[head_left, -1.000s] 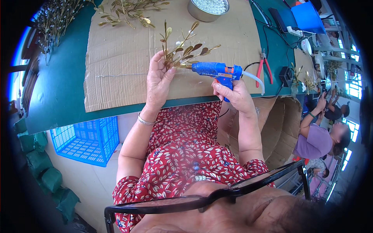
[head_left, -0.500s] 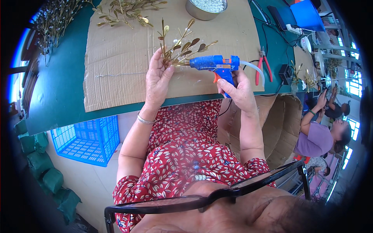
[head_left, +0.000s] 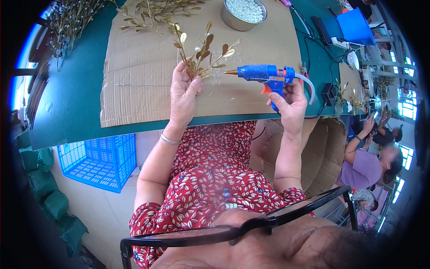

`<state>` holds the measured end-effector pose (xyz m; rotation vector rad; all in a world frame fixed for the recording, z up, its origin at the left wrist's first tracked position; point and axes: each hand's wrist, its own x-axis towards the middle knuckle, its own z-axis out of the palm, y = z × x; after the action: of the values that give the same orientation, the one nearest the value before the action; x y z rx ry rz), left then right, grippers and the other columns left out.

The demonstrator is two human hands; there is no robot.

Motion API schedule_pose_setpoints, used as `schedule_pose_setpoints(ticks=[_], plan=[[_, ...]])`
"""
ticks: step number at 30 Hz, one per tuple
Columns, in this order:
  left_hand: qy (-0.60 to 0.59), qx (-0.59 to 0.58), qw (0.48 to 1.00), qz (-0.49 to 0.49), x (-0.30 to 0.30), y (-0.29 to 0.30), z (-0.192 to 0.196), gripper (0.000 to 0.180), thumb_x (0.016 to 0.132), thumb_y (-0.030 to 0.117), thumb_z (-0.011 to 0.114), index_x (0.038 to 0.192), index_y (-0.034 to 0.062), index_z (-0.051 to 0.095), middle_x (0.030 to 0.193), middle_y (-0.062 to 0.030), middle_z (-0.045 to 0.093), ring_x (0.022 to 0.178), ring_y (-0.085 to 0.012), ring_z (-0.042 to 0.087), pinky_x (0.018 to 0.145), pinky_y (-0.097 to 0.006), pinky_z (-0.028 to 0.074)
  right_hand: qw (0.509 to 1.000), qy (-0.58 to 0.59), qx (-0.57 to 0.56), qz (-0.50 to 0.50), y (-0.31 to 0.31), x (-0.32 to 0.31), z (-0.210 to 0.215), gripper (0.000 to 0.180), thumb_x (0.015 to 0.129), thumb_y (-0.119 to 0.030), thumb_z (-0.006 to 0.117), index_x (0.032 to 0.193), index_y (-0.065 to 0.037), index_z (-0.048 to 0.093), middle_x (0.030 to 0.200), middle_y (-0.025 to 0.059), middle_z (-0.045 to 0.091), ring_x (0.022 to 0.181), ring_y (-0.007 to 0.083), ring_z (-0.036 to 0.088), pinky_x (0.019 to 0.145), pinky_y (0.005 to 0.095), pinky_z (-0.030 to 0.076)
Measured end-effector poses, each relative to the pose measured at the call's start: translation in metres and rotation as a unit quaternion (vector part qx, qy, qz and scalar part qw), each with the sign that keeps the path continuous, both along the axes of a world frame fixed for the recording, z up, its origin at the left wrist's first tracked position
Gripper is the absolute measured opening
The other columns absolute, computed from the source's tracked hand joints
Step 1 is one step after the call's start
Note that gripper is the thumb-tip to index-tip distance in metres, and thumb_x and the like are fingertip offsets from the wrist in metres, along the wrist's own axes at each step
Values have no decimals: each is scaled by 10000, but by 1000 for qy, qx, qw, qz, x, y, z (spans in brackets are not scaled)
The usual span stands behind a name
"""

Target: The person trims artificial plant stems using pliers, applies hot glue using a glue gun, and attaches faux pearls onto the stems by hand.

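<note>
Between the thumb and fingers of my left hand (head_left: 184,94) is a gold artificial leaf sprig (head_left: 202,56), its leaves fanning upward. A white pearl bead (head_left: 197,49) shows among the leaves. My right hand (head_left: 291,104) grips a blue hot glue gun (head_left: 262,74) by its handle, near the orange trigger. The gun's brass nozzle points left toward the sprig, with a gap between them. From the rear of the gun a clear glue stick curves out. Both hands are above a brown cardboard sheet (head_left: 139,105) on the green table (head_left: 71,107).
A metal bowl (head_left: 234,22) of white pearls stands at the far edge of the cardboard. More gold sprigs (head_left: 154,13) lie far left. Red-handled pliers (head_left: 306,71) are partly hidden behind my right hand. Below the table are a blue crate (head_left: 96,163) and a cardboard box (head_left: 324,152). People sit at right.
My right hand has drawn the glue gun to the right, so its nozzle is now apart from the sprig. My left hand still holds the sprig, slightly turned.
</note>
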<state>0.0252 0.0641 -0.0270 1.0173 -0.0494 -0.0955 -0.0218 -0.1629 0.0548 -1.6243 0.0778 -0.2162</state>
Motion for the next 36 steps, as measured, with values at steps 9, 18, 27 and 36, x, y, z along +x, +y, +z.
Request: schedule_pose_setpoints(ticks=[9, 18, 27, 36], plan=[[50, -178, 983, 1, 5, 3, 2, 377, 951, 50, 430, 1316, 82, 343, 983, -17, 458, 720, -88, 366, 612, -222, 326, 991, 78, -95, -48, -26, 50, -39, 342, 807, -199, 691, 1011, 65, 616, 820, 26, 592, 706, 63, 506, 621, 214, 415], [54, -257, 965, 6, -1, 5, 4, 340, 998, 208, 362, 1315, 91, 397, 995, -18, 498, 707, -99, 356, 624, -231, 327, 952, 149, -268, 5, -28, 77, -42, 297, 811, -249, 657, 930, 23, 641, 758, 61, 622, 673, 116, 560, 631, 267, 448], [50, -226, 973, 7, -2, 0, 8, 352, 986, 134, 380, 1335, 96, 380, 1005, -12, 491, 695, -91, 366, 601, -217, 320, 894, -96, -436, 38, -26, 192, 11, 224, 800, -142, 622, 970, 2, 607, 771, 99, 630, 689, 188, 595, 641, 313, 460], [51, -205, 977, 4, 0, -4, 12, 340, 986, 154, 397, 1321, 113, 357, 961, -11, 458, 688, -96, 361, 607, -228, 318, 831, -66, -544, 94, -20, 258, -17, 111, 717, -143, 642, 758, -48, 680, 775, 149, 649, 759, 299, 625, 684, 397, 481]])
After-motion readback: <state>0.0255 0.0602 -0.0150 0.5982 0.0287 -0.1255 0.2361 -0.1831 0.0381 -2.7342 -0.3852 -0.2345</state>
